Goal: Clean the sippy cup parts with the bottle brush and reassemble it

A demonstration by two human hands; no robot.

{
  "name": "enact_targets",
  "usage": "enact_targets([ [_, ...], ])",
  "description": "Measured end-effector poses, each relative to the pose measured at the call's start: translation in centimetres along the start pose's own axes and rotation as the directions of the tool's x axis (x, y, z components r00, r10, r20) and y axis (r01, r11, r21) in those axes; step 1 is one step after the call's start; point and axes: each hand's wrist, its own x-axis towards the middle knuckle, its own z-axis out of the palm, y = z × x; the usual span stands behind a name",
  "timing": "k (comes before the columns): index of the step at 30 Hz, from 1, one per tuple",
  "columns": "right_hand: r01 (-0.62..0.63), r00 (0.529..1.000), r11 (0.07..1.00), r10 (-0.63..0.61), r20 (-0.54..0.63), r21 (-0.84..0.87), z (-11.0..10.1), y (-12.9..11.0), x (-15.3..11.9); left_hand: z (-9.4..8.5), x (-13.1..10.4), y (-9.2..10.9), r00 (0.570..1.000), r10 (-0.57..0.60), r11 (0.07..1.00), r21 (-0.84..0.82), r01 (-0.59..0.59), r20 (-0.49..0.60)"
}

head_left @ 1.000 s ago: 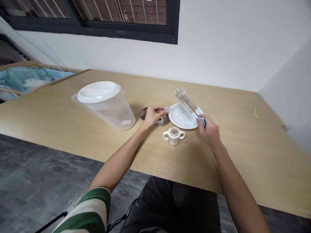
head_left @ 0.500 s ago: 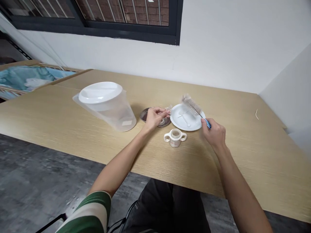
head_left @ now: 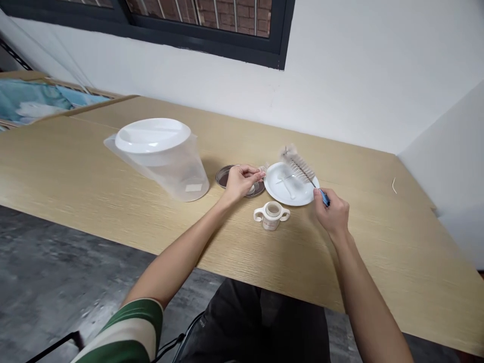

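The left hand [head_left: 239,180] covers part of the metal dish [head_left: 227,176], and the small clear item pinched in its fingers [head_left: 258,174] is too small to identify. The brush handle [head_left: 324,197] disappears inside the right hand [head_left: 333,214]. The window [head_left: 212,20] and table [head_left: 416,282] are cut off by the picture's edges.
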Motion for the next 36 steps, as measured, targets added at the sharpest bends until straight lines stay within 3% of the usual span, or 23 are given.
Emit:
enact_targets([
  [6,0.173,0.982,0.985,-0.175,0.077,0.022,-0.1,-0.8,-0.1,-0.1,0.3,-0.7,0.998,0.049,0.995,0.089,-0.044,-0.047],
  [13,0.062,0.998,0.998,-0.062,-0.009,-0.029,0.0,0.1,0.0,-0.2,0.2,-0.4,0.998,0.056,0.992,0.113,-0.052,-0.036],
  [22,0.136,0.988,0.99,-0.134,0.072,-0.024,0.0,-0.8,-0.2,-0.4,0.4,-0.6,0.995,0.084,0.981,0.177,-0.074,-0.046],
  [29,0.111,0.994,0.993,-0.111,-0.007,-0.049,0.0,-0.1,0.0,-0.4,0.0,0.2,0.993,0.115,0.961,0.257,-0.103,-0.033],
  [36,0.116,0.993,0.992,-0.116,-0.005,-0.041,0.1,-0.3,-0.1,-0.2,-0.6,1.0,0.983,0.183,0.915,0.368,-0.166,-0.012],
])
